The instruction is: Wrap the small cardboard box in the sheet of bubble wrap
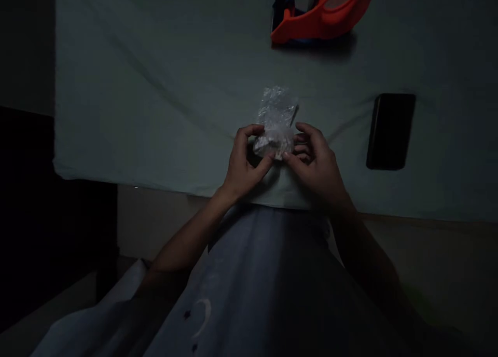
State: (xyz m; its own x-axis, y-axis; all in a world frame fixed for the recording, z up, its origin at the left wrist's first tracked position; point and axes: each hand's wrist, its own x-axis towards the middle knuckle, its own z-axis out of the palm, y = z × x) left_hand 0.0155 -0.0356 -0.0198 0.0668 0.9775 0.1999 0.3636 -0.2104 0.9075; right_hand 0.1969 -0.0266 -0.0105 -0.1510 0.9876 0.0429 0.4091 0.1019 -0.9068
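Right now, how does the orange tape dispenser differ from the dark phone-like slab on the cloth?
The tape dispenser is bright orange, curved and bulky; the dark slab is black, flat and rectangular. The dispenser lies at the far edge, partly cut off; the slab lies nearer, beside the right hand. Both rest untouched on the pale cloth.

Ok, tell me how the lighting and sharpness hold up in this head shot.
Head view: dim throughout, left edge nearly black; the crinkled plastic bag held by the left hand and right hand catches the brightest glints; the orange tape dispenser throws a soft shadow; the black phone shows no detail.
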